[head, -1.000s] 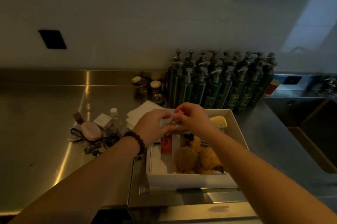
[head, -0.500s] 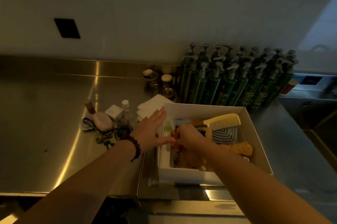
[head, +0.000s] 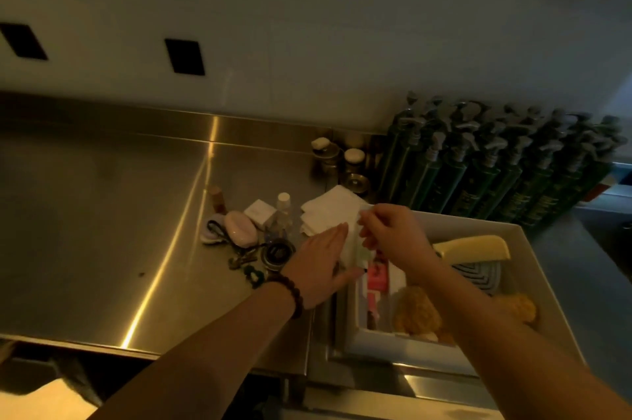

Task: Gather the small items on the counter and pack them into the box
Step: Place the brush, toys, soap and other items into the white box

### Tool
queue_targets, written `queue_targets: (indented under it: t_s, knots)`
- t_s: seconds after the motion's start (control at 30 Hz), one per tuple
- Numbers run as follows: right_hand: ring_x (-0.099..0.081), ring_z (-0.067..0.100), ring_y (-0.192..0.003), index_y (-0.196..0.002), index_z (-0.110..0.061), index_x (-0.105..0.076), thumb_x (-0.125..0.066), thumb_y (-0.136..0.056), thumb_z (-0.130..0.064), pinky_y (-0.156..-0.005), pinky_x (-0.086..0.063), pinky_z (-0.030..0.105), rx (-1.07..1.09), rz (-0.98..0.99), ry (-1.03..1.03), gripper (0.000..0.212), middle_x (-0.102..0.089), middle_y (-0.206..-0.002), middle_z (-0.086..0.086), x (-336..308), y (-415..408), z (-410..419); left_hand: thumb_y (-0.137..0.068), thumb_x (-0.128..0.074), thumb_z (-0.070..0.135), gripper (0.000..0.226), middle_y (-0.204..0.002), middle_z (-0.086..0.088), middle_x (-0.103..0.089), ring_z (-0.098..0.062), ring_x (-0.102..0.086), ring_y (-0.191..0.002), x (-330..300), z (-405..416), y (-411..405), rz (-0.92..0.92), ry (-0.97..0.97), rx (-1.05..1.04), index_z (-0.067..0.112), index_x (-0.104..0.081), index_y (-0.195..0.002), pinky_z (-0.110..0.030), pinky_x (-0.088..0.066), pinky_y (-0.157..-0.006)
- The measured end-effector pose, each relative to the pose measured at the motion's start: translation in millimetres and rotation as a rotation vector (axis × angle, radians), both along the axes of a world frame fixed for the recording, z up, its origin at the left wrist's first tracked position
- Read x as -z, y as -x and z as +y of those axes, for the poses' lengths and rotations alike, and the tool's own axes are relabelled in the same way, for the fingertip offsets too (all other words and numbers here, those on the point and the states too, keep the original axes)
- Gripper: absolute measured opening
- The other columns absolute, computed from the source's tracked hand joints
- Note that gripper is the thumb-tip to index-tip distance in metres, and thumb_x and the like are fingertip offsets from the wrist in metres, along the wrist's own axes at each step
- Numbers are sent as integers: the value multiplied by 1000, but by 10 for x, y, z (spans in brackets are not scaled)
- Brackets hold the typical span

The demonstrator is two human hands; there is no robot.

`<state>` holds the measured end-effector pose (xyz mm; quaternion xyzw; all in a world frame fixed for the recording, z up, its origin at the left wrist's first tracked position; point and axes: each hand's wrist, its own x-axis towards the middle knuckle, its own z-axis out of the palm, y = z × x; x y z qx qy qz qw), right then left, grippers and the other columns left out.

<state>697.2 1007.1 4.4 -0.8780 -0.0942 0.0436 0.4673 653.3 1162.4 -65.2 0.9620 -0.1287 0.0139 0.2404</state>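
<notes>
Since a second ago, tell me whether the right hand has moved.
Yes. The right hand was over the middle of the box; it now sits at the box's far left corner, next to the white cloths.

Dim, warm-tinted; glare streaks on counter (head: 102, 214); motion-blurred, edges warped.

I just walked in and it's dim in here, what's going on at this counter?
A person is packing small items into a white box on a steel counter. The right hand pinches a small pale item at the box's near-left corner; the left hand lies flat beside it. A comb and sponges are already inside; a clear bottle and keys remain out.
</notes>
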Motion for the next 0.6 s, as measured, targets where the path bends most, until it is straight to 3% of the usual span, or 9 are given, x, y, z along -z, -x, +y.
queue_targets:
  t_s: [0.13,0.23,0.37,0.5,0.6]
  knots:
    - [-65,11,-82,-97,-24,-65,-58,-92,-28,-73,-54,27,-106,44,95,10,-67,-89,-4,36,-22,588,-86,-39,61,67,-144,-1,-38,-20,-35,-130,142,635,104,-57,11,-179,24,-29,-141,-40,-31,-109]
    - [-59,19,-105,-126,-21,-53,-66,-87,-29,-83,-48,28,-145,89,173,42,-60,-117,3,218,-167,1060,-85,-51,50,46,-120,-1,-53,-19,-48,-110,106,1139,137,-197,96,-351,21,-49,-121,-36,-42,-95]
    - [-48,28,-123,-144,-21,-35,-68,-85,-23,-96,-42,34,-128,90,274,68,-45,-140,12,419,-470,1582,-82,-59,44,48,-114,-2,-51,-21,-50,-101,57,1757,87,-227,159,-502,18,-50,-122,-37,-45,-88]
    - [-53,29,-116,-139,-20,-42,-71,-80,-14,-94,-50,40,-83,198,297,66,-52,-133,13,596,-669,1859,-85,-61,40,57,-128,-7,-45,-22,-45,-115,28,2198,-94,-158,240,-545,13,-42,-131,-26,-35,-93]
    - [-58,22,-94,-124,-20,-53,-64,-84,-13,-76,-48,30,-56,131,407,42,-61,-117,11,665,-693,1867,-85,-64,29,68,-143,-8,-34,-23,-37,-128,16,2341,-282,-54,247,-553,11,-31,-141,-27,-31,-102]
